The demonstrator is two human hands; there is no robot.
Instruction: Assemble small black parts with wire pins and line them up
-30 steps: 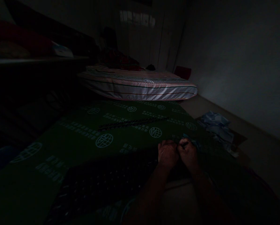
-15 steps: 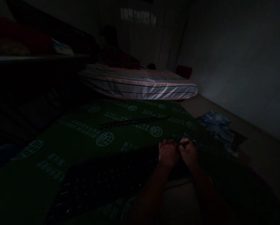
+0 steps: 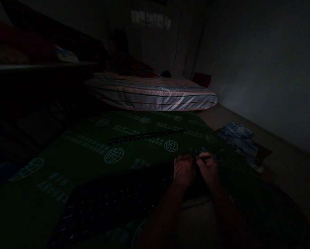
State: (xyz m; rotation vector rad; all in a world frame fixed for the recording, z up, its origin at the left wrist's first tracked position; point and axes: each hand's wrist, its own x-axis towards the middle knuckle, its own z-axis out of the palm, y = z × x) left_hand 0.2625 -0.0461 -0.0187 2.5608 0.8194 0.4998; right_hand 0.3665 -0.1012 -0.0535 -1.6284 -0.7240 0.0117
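Observation:
A long black piece (image 3: pixel 113 200) covered with rows of small pale dots lies across the green printed board (image 3: pixel 149 155); the dark hides its exact kind. At its right end, my left hand (image 3: pixel 184 169) is closed, fingers curled down over the black piece's far edge. Right beside it, almost touching, my right hand (image 3: pixel 208 169) is closed in a pinch. Something dark and thin shows at its fingertips, too dim to name. Just beyond the right hand lies a small bluish thing (image 3: pixel 204 149), partly covered by the fingers. Farther back on the board rest narrow black strips (image 3: pixel 147 136).
Behind the board stands a striped mattress (image 3: pixel 155 100) with dark red cloth (image 3: pixel 134 65) on top. Crumpled pale cloth (image 3: pixel 239 136) lies on the floor to the right, near the wall (image 3: pixel 261 69). A shelf (image 3: pixel 40 65) holding red fabric runs along the left.
The view has shifted slightly, so everything sits a little farther left. Both hands stay at the same end of the black piece, with only small finger movement.

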